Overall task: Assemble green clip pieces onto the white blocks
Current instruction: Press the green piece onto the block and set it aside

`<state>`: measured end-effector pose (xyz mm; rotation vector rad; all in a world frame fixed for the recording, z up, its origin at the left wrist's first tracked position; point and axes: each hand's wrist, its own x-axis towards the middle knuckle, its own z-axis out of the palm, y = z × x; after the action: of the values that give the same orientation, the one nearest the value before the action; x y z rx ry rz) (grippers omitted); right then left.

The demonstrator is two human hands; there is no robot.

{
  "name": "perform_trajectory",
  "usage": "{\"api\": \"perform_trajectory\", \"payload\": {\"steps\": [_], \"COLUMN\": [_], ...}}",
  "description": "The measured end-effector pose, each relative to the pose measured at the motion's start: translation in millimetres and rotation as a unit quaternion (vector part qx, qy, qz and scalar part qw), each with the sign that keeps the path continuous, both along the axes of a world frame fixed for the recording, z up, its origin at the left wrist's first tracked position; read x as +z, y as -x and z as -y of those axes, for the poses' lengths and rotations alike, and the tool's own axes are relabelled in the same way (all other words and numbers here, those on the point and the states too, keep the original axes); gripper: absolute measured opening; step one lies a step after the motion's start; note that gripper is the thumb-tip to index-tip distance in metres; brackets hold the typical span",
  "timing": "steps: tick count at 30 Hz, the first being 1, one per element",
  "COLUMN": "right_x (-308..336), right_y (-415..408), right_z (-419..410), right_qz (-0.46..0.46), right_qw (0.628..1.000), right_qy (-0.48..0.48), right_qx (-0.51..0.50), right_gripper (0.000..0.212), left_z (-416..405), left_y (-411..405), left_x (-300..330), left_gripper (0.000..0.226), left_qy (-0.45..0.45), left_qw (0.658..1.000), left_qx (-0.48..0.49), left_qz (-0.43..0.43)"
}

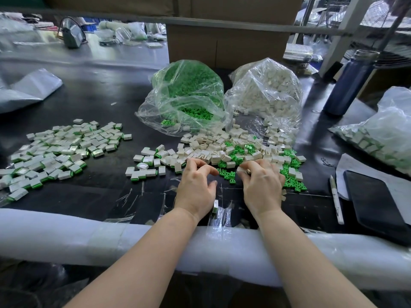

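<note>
Picking parts at the near middle of the bench [93, 196], behind the padded front edge [66, 232]. Left hand [196, 185] palm down, fingers curled and spread, fingertips at the near fringe of the loose white blocks [213, 147]; whether anything is pinched cannot be told. Right hand [262, 185] just beside it, fingers curled round what looks like one white block [240, 170] at the fingertips, above the scatter of green clips [291, 176]. Judged as the pick-and-pair step: one block apparently in hand, no clip seen seated on it yet.

Next move, as a judgement: fetch one green clip from the scatter just beside the right hand, line it up with the block's open side, press home, then drop onto the finished pile.

Farther left, toward the left edge, a wide heap of finished blocks with green edging [55, 150]. Toward the far middle, a clear bag of green clips [186, 94] and, touching it on the right, a clear bag of white blocks [266, 90], both spilling onto the loose pile. Near the right edge, a pen [335, 198] and a dark phone [375, 203]; farther back, a blue bottle [349, 85].
</note>
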<state>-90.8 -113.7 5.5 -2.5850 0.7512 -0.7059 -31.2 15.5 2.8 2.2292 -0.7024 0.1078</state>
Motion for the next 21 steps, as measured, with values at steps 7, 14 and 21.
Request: {"api": "perform_trajectory", "payload": {"steps": [7, 14, 21], "right_x": [7.3, 3.8, -2.1], "right_y": [3.0, 2.2, -0.9], "right_z": [-12.7, -9.3, -3.7], "right_qz": [0.06, 0.062, -0.068], "right_qw": [0.973, 0.979, 0.997], "right_qy": [-0.135, -0.12, 0.033], "right_qx": [0.177, 0.154, 0.001], "right_gripper": [0.016, 0.014, 0.031], "left_z": [0.3, 0.7, 0.7], "left_y": [3.5, 0.0, -3.7], "left_x": [7.3, 2.8, -1.7], "left_gripper": [0.027, 0.006, 0.007], "left_qy": [0.065, 0.099, 0.105], "left_qw": [0.997, 0.993, 0.99], "left_qx": [-0.051, -0.037, -0.02], "left_qz": [-0.011, -0.05, -0.092]}}
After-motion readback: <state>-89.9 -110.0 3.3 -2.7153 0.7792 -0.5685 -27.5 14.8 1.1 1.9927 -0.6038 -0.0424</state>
